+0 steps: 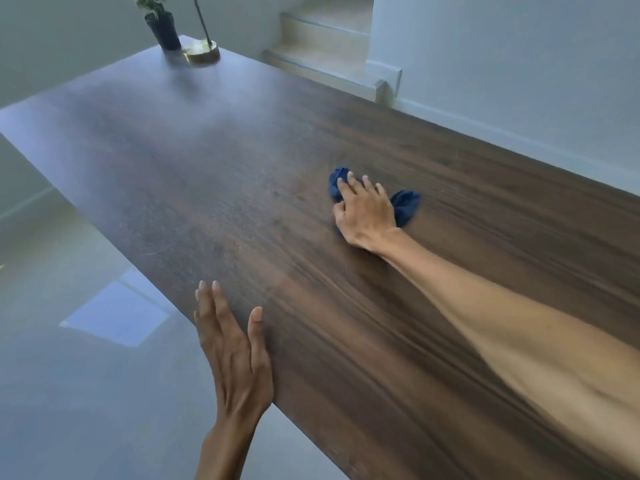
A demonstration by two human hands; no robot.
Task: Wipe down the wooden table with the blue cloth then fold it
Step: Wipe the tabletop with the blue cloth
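The right hand (365, 211) presses the blue cloth (405, 206) onto the wooden table (207, 168) near mid-surface, fingers spread and slightly curled over the bunched fabric. The left hand (235, 348) rests flat at the near edge, fingers straight. The cloth is wadded — little of it meets the wood, so a stroke could miss strips. A long sweep toward the far end might knock the potted plant (161, 24) or the brass stand (201, 51).

Table (242, 174) is dark wood, visible grain, smooth with a soft sheen at the far end. Blue cloth (405, 206) looks soft, matt, bunched. Far lamp base (201, 51) is shiny brass-looking metal.
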